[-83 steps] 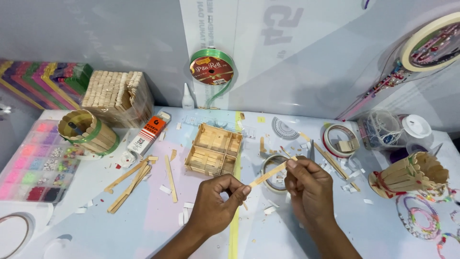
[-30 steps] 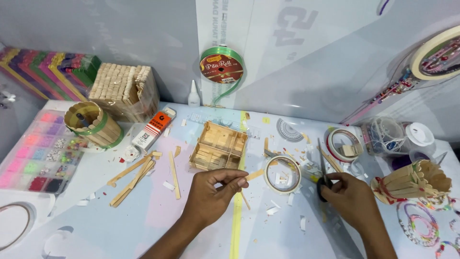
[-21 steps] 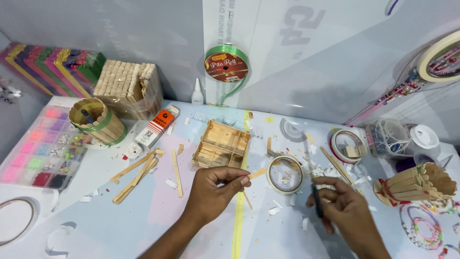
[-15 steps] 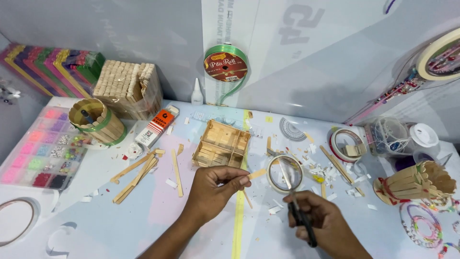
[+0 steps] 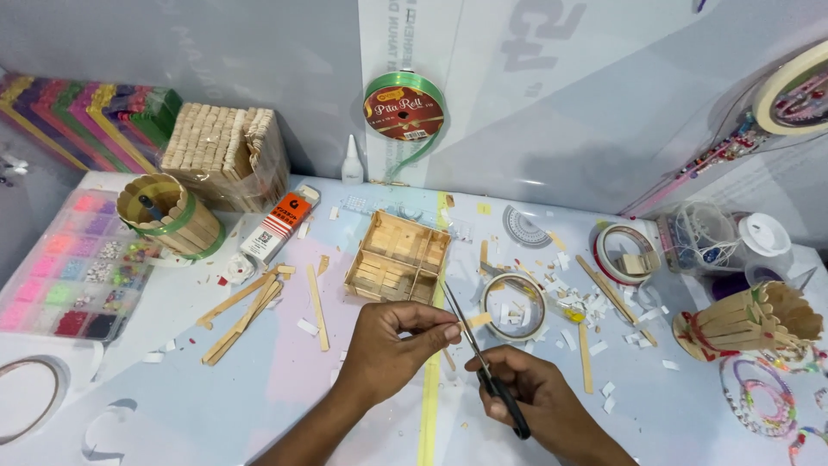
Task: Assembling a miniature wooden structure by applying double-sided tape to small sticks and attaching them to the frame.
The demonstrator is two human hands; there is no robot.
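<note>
Two hands together — left hand (image 5: 392, 345) pinching stick (image 5: 477, 320), right hand (image 5: 526, 393) gripping scissors (image 5: 483, 367); wooden tray (image 5: 398, 259), tape roll (image 5: 513, 306) just beyond.

Left hand (image 5: 392, 345) reaches in from lower centre, forearm angled up-right, back of hand to camera, thumb and forefinger pinched together at the tips. Right hand (image 5: 526, 397) sits just beside it, lower, fingers curled closed in a grip, knuckles up.

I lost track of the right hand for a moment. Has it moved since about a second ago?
Yes. The right hand, then right of the tape ring, has come in toward the left hand and now holds scissors below the ring.
</note>
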